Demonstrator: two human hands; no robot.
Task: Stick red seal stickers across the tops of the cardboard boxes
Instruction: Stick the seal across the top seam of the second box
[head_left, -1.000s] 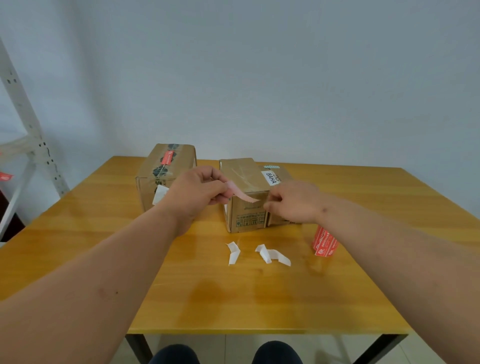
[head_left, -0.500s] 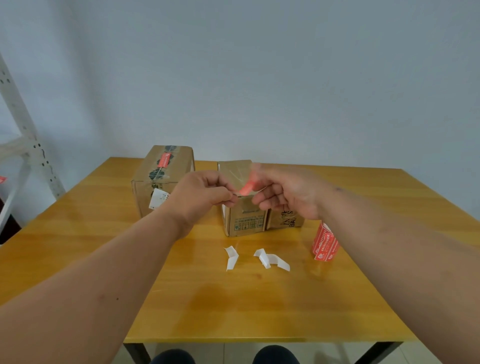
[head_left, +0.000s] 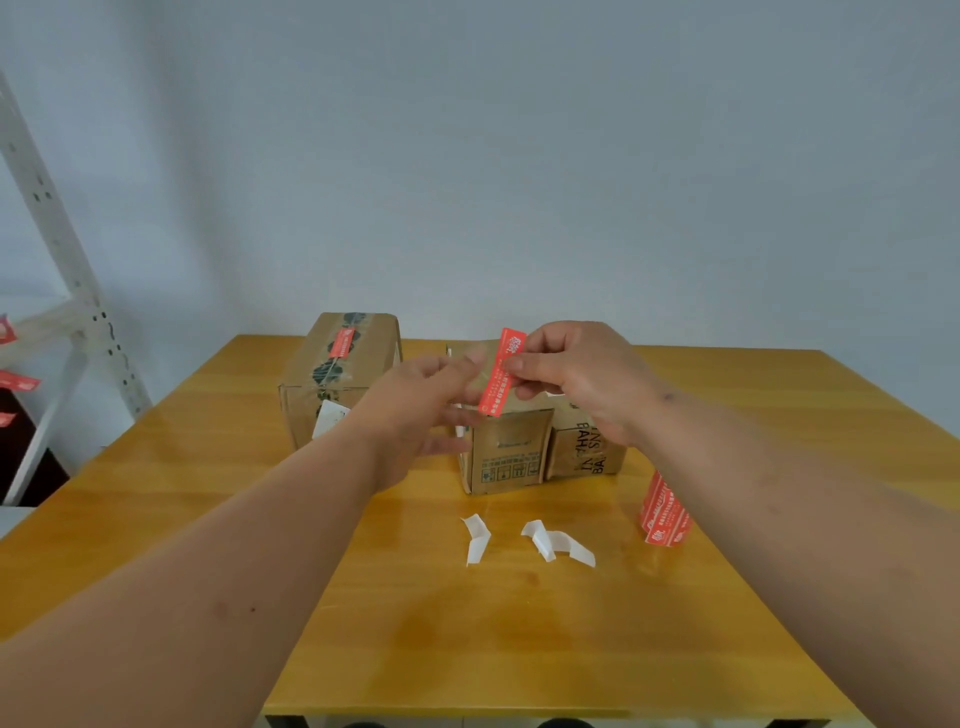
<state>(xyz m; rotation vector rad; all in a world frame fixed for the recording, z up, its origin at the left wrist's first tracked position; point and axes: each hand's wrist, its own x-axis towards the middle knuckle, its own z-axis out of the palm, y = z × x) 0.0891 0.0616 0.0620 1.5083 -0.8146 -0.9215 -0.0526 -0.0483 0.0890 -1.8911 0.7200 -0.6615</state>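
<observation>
On the yellow wooden table (head_left: 218, 519), the brown cardboard box at the left (head_left: 343, 374) already wears a red seal across its top. The left hand (head_left: 415, 410), blurred, has let go and hangs loosely spread and empty, while the right hand (head_left: 582, 374) now pinches the freshly peeled red rectangular seal sticker (head_left: 501, 371) above the unsealed smaller cardboard box (head_left: 511, 452), likely ready for pressing down; white backing scraps (head_left: 550, 540) lie nearer.

A wooden surface (head_left: 218, 519) carries two curled white backing strips (head_left: 477, 538) (head_left: 557, 542) near its middle; a grey metal rack (head_left: 57, 249) stands far left.
</observation>
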